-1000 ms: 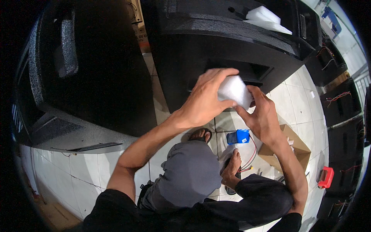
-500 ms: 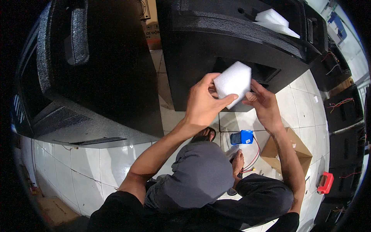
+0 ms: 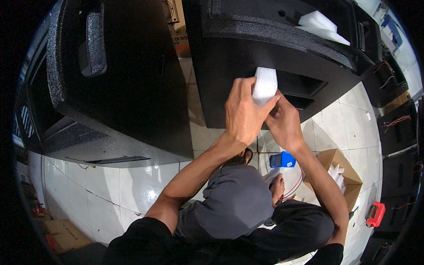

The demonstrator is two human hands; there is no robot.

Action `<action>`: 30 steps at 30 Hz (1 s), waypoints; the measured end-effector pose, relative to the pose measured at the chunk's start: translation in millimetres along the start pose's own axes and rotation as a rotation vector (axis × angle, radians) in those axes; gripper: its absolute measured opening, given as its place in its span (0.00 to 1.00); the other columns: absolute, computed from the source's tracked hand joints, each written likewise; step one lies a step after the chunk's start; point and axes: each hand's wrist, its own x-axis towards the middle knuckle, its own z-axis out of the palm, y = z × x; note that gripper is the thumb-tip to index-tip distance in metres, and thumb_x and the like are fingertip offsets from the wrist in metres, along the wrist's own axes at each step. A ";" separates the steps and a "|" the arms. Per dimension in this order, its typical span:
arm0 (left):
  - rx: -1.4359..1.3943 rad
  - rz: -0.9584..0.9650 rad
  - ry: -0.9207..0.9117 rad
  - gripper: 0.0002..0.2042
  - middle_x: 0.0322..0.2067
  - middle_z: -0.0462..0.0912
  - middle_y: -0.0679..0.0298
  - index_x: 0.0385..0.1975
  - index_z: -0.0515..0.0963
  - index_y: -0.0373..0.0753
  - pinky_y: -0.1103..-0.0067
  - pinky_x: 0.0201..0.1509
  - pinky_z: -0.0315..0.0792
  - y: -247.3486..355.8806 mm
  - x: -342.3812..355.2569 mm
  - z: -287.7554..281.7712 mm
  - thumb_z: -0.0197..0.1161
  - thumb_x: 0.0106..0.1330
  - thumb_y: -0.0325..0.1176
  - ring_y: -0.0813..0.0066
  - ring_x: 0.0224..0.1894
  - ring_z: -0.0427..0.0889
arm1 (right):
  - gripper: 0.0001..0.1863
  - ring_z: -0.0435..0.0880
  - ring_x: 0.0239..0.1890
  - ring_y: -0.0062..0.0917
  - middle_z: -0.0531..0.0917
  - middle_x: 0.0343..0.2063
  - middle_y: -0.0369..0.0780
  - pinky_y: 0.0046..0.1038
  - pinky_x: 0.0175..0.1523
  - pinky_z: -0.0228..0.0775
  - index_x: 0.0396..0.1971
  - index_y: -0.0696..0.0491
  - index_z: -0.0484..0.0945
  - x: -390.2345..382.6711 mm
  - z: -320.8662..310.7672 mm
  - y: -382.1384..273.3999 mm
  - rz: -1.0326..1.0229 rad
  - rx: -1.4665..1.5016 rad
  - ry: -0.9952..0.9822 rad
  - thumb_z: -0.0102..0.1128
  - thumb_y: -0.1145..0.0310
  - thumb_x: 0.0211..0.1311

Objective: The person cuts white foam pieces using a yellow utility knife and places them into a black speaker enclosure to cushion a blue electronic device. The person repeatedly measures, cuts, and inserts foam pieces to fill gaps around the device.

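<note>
Both my left hand (image 3: 243, 110) and my right hand (image 3: 285, 123) grip a white foam block (image 3: 265, 81), held upright at the left side of a rectangular opening (image 3: 298, 84) in the front of a black cabinet (image 3: 225, 66). My left thumb lies across the block's lower end. My right fingers are curled at its lower right, partly hidden behind that thumb. More white foam pieces (image 3: 318, 24) rest in the recess along the cabinet's top.
Another black cabinet (image 3: 128, 110) stands at left. On the tiled floor (image 3: 353, 123) lie a blue battery pack with wires (image 3: 287, 159), an open cardboard box (image 3: 353, 196) and a red case (image 3: 375, 214). Black boxes with wires (image 3: 397, 132) line the right. My knee (image 3: 238, 198) is below my arms.
The foam block has turned from broad face to a narrow upright one and moved slightly up toward the opening's left. My right hand has moved leftward, closing in under my left thumb.
</note>
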 end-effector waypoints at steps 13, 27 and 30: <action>0.185 0.438 0.012 0.44 0.58 0.69 0.53 0.60 0.68 0.39 0.60 0.66 0.61 2.5 29.0 -37.5 0.81 0.37 0.36 0.49 0.62 0.65 | 0.14 0.77 0.41 0.42 0.78 0.39 0.50 0.37 0.49 0.69 0.45 0.63 0.76 28.3 -0.6 38.4 -0.199 -0.299 0.075 0.60 0.80 0.59; 0.721 0.587 -0.188 0.49 0.59 0.67 0.45 0.66 0.61 0.38 0.49 0.69 0.52 18.2 96.4 -31.8 0.79 0.40 0.42 0.46 0.63 0.64 | 0.24 0.76 0.46 0.46 0.81 0.36 0.57 0.40 0.54 0.62 0.51 0.72 0.71 70.0 11.8 24.2 -0.201 -0.519 0.112 0.62 0.75 0.56; 0.745 0.565 -0.175 0.48 0.58 0.67 0.46 0.66 0.61 0.39 0.48 0.69 0.53 20.5 95.2 -28.4 0.78 0.41 0.40 0.47 0.62 0.64 | 0.23 0.75 0.48 0.46 0.81 0.36 0.57 0.39 0.54 0.62 0.50 0.71 0.72 71.8 18.1 36.6 -0.164 -0.553 0.159 0.63 0.72 0.58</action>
